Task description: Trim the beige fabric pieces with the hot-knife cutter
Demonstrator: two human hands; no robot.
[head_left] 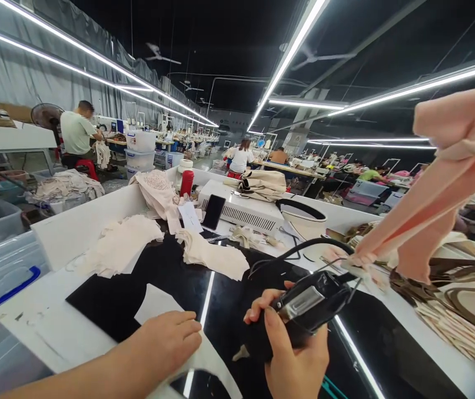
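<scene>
My left hand (170,341) lies palm down on a curved white piece (154,302) that rests on the glossy black worktop (108,305). Its fingers are pressed together, and nothing shows gripped between them. My right hand (293,346) is wrapped round a black handheld tool (304,302) with a metal plate and a cable. Pink cloth strips (437,183) are knotted near the tool's far end. Beyond my hands lie a stack of cream fabric pieces (212,255) and a wider cream pile (123,244).
A dark phone (213,211), a red bottle (186,183) and a white vented box (246,208) stand at the back. Brown and cream straps (461,293) lie at the right. Plastic bins (9,277) are at the left; a seated person (76,133) works farther off.
</scene>
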